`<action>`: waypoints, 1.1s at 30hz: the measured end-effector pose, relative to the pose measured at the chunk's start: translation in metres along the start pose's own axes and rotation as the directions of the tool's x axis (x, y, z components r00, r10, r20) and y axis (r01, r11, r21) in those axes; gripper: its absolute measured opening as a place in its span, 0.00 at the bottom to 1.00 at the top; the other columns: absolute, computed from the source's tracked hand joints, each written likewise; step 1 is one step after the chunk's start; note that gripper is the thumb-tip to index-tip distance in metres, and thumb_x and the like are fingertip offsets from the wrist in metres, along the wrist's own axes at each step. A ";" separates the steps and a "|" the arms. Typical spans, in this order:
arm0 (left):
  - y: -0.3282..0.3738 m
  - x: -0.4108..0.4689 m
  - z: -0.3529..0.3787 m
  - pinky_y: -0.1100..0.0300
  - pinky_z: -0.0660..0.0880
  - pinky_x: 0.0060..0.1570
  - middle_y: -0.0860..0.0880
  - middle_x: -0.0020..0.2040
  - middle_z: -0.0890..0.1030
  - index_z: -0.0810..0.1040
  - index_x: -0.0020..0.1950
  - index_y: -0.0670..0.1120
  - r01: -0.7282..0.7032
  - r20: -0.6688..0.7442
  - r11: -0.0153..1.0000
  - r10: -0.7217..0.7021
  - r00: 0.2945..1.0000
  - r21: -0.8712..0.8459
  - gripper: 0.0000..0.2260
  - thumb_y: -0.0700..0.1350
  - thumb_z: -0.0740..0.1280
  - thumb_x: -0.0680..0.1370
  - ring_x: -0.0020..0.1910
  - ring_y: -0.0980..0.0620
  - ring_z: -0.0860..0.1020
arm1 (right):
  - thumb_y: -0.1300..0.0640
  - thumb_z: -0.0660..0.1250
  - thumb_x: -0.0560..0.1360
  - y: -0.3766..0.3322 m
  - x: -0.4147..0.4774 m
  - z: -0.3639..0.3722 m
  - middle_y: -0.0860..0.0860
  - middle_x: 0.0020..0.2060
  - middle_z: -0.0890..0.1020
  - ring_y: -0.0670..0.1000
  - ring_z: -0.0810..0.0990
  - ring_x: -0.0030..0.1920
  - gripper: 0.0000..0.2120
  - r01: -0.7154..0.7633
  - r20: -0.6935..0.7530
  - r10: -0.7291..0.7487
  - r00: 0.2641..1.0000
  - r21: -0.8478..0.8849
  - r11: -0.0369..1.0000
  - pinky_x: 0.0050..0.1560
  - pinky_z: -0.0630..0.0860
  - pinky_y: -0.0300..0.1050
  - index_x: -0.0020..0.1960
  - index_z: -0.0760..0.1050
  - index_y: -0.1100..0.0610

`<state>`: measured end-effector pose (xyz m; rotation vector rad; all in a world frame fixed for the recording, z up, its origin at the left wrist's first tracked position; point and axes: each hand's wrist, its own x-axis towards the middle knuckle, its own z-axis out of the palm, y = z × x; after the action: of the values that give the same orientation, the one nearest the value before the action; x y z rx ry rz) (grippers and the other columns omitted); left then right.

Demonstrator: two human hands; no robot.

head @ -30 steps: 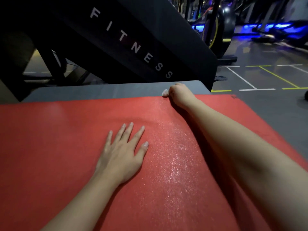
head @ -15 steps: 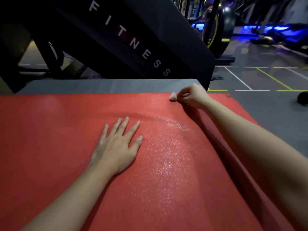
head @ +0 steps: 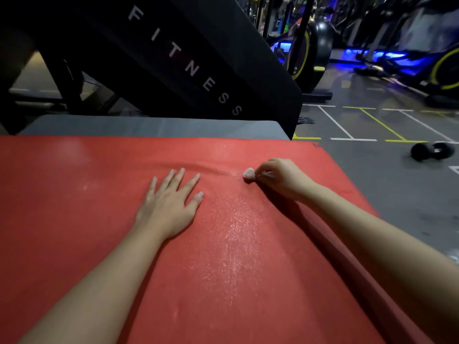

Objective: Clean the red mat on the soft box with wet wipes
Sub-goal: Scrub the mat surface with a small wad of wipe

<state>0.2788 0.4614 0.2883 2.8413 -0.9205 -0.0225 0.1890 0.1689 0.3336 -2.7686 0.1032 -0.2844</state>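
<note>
Red mat point(head: 74, 219) lying flat on the soft box point(head: 149, 126), of which only a grey strip shows at 12 o'clock. The mat is cut off at 9 and 6 o'clock, so its long axis cannot be judged; its far edge runs 9 to 3 o'clock. Right hand point(head: 283, 178), at 1 o'clock, pinches a balled wet wipe point(head: 248, 174), partly hidden by the fingers, against the mat. Left hand point(head: 171, 202) rests flat at centre, fingers spread. Dumbbell point(head: 432, 151) on the floor point(head: 397, 194), 2 o'clock.
</note>
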 end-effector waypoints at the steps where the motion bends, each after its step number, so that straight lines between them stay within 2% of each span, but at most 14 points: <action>1: 0.000 0.000 0.000 0.44 0.41 0.80 0.54 0.84 0.46 0.47 0.82 0.64 0.002 0.002 1.000 -0.002 1.000 0.000 0.28 0.66 0.42 0.81 0.82 0.54 0.42 | 0.53 0.70 0.77 -0.001 -0.002 0.005 0.51 0.44 0.82 0.53 0.80 0.46 0.05 -0.037 -0.046 0.037 0.998 0.004 0.999 0.43 0.69 0.42 0.50 0.83 0.53; 4: -0.001 0.001 0.000 0.44 0.41 0.80 0.54 0.84 0.46 0.47 0.82 0.64 0.001 0.009 1.000 -0.001 1.000 0.007 0.28 0.67 0.42 0.81 0.82 0.54 0.42 | 0.54 0.71 0.76 -0.016 -0.022 0.005 0.51 0.43 0.82 0.53 0.80 0.44 0.05 -0.057 -0.031 0.058 0.998 0.048 0.997 0.44 0.70 0.42 0.50 0.84 0.53; 7: -0.001 0.001 -0.001 0.44 0.40 0.80 0.53 0.84 0.46 0.47 0.82 0.64 -0.001 0.009 1.000 0.001 1.000 0.004 0.28 0.66 0.43 0.82 0.83 0.53 0.42 | 0.54 0.70 0.76 -0.034 -0.064 -0.009 0.46 0.39 0.83 0.48 0.78 0.39 0.04 -0.022 0.134 0.015 0.991 0.049 0.999 0.40 0.70 0.44 0.49 0.84 0.50; 10: -0.001 0.000 -0.002 0.44 0.40 0.80 0.53 0.84 0.47 0.48 0.82 0.64 -0.006 -0.002 1.000 0.006 1.000 -0.008 0.28 0.66 0.43 0.82 0.83 0.53 0.43 | 0.53 0.71 0.75 -0.042 -0.101 -0.022 0.44 0.33 0.80 0.43 0.75 0.34 0.03 -0.089 0.277 0.058 0.959 0.101 0.991 0.38 0.71 0.43 0.45 0.83 0.46; 11: -0.001 0.000 -0.002 0.44 0.40 0.80 0.53 0.84 0.47 0.48 0.82 0.64 -0.005 -0.005 1.000 0.005 1.000 -0.010 0.28 0.66 0.43 0.82 0.83 0.53 0.43 | 0.54 0.71 0.74 -0.044 -0.107 -0.019 0.44 0.32 0.80 0.42 0.74 0.33 0.03 -0.116 0.242 0.091 0.966 0.092 0.989 0.38 0.69 0.41 0.45 0.83 0.47; 14: 0.000 -0.001 -0.002 0.44 0.39 0.80 0.52 0.84 0.47 0.48 0.82 0.64 -0.016 0.008 1.000 0.016 1.000 -0.012 0.27 0.66 0.43 0.83 0.83 0.52 0.43 | 0.56 0.71 0.74 -0.049 -0.113 0.002 0.47 0.36 0.78 0.46 0.75 0.37 0.02 -0.191 -0.093 0.196 0.976 0.066 0.979 0.37 0.62 0.38 0.45 0.83 0.50; 16: 0.001 -0.006 -0.002 0.43 0.44 0.80 0.48 0.84 0.53 0.54 0.81 0.65 -0.008 -0.036 1.000 0.008 0.999 -0.019 0.26 0.66 0.46 0.83 0.82 0.47 0.49 | 0.57 0.71 0.74 -0.059 -0.118 0.012 0.48 0.37 0.74 0.49 0.73 0.38 0.02 -0.221 -0.170 0.237 0.957 0.112 0.969 0.38 0.60 0.38 0.45 0.83 0.53; 19: 0.011 -0.022 -0.011 0.41 0.54 0.76 0.44 0.78 0.62 0.64 0.77 0.60 0.008 -0.106 0.999 -0.004 0.994 0.035 0.22 0.62 0.53 0.84 0.75 0.41 0.61 | 0.57 0.71 0.75 -0.080 -0.137 0.001 0.51 0.39 0.79 0.51 0.78 0.41 0.04 -0.208 -0.017 0.211 0.977 0.098 0.973 0.39 0.65 0.41 0.48 0.84 0.54; 21: 0.024 -0.042 -0.019 0.42 0.56 0.76 0.44 0.76 0.64 0.64 0.77 0.59 -0.018 -0.102 0.996 0.027 0.994 0.087 0.22 0.60 0.57 0.83 0.73 0.41 0.64 | 0.56 0.70 0.74 -0.099 -0.161 -0.015 0.48 0.37 0.82 0.43 0.78 0.36 0.06 -0.200 0.200 0.176 0.964 0.103 0.974 0.38 0.69 0.39 0.49 0.84 0.51; 23: 0.036 -0.069 -0.027 0.42 0.60 0.74 0.43 0.73 0.67 0.67 0.76 0.57 -0.028 -0.110 0.999 0.031 0.993 0.035 0.23 0.58 0.62 0.81 0.70 0.39 0.67 | 0.56 0.70 0.74 -0.111 -0.187 -0.025 0.46 0.32 0.81 0.39 0.74 0.30 0.06 -0.205 0.365 0.141 0.920 0.142 0.968 0.35 0.70 0.36 0.48 0.84 0.50; 25: 0.045 -0.101 -0.033 0.44 0.64 0.71 0.42 0.71 0.69 0.69 0.74 0.55 -0.014 -0.106 0.998 0.008 0.994 -0.059 0.24 0.57 0.66 0.79 0.67 0.38 0.69 | 0.56 0.71 0.73 -0.118 -0.206 -0.030 0.46 0.33 0.81 0.40 0.75 0.31 0.05 -0.208 0.362 0.139 0.922 0.159 0.965 0.36 0.71 0.37 0.48 0.83 0.50; 29: 0.057 -0.162 -0.034 0.46 0.63 0.73 0.44 0.72 0.66 0.68 0.74 0.55 -0.049 -0.072 0.996 0.043 0.996 -0.081 0.24 0.59 0.64 0.80 0.69 0.39 0.67 | 0.54 0.70 0.74 -0.125 -0.213 -0.030 0.50 0.38 0.80 0.50 0.76 0.38 0.07 -0.247 0.149 0.235 0.961 0.070 0.966 0.38 0.68 0.42 0.52 0.82 0.52; 31: 0.058 -0.185 -0.034 0.47 0.61 0.74 0.45 0.72 0.66 0.68 0.75 0.56 -0.054 -0.066 0.994 0.048 0.997 -0.098 0.23 0.60 0.62 0.81 0.70 0.40 0.66 | 0.54 0.69 0.74 -0.129 -0.217 -0.028 0.52 0.44 0.83 0.52 0.80 0.45 0.08 -0.255 0.136 0.250 0.959 0.020 0.967 0.40 0.69 0.41 0.53 0.83 0.52; 33: 0.056 -0.203 -0.029 0.48 0.59 0.75 0.46 0.72 0.67 0.68 0.75 0.56 -0.045 -0.040 0.992 0.041 0.998 -0.120 0.23 0.61 0.60 0.82 0.71 0.42 0.65 | 0.53 0.70 0.74 -0.136 -0.228 -0.027 0.50 0.43 0.84 0.50 0.81 0.44 0.07 -0.270 0.210 0.256 0.944 0.042 0.962 0.41 0.72 0.40 0.51 0.83 0.50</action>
<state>0.0833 0.5391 0.3190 2.7007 -0.9392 -0.0190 -0.0348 0.3110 0.3646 -2.6551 0.3995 0.0630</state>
